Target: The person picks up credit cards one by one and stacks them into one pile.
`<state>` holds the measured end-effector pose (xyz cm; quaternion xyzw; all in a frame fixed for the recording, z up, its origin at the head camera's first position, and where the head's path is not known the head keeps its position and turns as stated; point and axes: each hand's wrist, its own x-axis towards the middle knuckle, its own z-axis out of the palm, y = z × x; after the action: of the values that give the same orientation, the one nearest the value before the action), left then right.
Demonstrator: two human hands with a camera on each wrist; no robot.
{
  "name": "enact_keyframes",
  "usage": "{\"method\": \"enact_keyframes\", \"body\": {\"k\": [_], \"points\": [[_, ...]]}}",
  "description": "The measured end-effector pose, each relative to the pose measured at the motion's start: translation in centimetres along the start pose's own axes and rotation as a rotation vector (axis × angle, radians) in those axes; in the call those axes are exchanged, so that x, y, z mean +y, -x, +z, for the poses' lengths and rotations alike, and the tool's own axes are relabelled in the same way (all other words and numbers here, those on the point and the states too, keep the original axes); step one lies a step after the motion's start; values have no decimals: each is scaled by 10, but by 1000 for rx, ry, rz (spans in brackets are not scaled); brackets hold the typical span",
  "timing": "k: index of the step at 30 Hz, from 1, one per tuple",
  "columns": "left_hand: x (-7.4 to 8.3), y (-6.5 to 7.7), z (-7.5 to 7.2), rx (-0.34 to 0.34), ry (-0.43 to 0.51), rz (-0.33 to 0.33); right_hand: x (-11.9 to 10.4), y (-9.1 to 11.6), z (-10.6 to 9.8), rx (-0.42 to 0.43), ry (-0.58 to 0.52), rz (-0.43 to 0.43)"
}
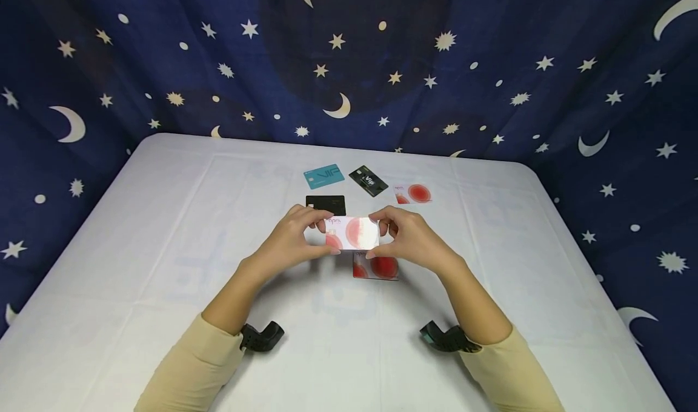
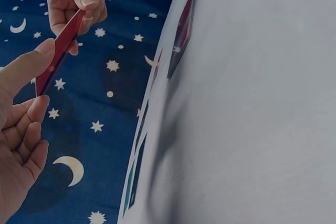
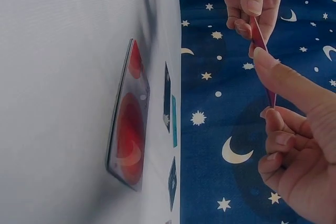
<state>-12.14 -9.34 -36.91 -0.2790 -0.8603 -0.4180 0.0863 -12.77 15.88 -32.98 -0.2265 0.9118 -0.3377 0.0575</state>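
Observation:
Above the table, a white plastic card [image 1: 349,233] with pale red circles is held level between both hands, glare covering its right part. My left hand [image 1: 297,236] pinches its left end between thumb and fingers. At the other end my right hand [image 1: 411,236] pinches it the same way. Seen edge-on, the card [image 2: 63,48] looks red in the left wrist view. Just below it on the table lies another red-circled card [image 1: 377,266]; its thick edge in the right wrist view may be a stack. A black card [image 1: 326,203] lies behind the left fingers, partly hidden.
Farther back lie a teal VIP card [image 1: 324,176], a black Vip card [image 1: 368,180] and a white card with red circles [image 1: 412,194]. A white cloth covers the table [image 1: 163,248]. Behind it hangs a blue curtain [image 1: 272,66] with moons and stars.

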Motion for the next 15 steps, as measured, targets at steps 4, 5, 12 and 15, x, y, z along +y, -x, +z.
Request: {"method": "enact_keyframes", "body": {"k": [4,5,12,15], "points": [[2,0,6,-15,-5,-4,5,5,1,5,-1,6],[2,0,7,-18,-7,-7,6,6,1,4,-3,7],[3,1,15,-54,5,-17,13,14,1,2,1,35],[3,1,18,-70,7,-20,16,17,2,1,5,47]]}}
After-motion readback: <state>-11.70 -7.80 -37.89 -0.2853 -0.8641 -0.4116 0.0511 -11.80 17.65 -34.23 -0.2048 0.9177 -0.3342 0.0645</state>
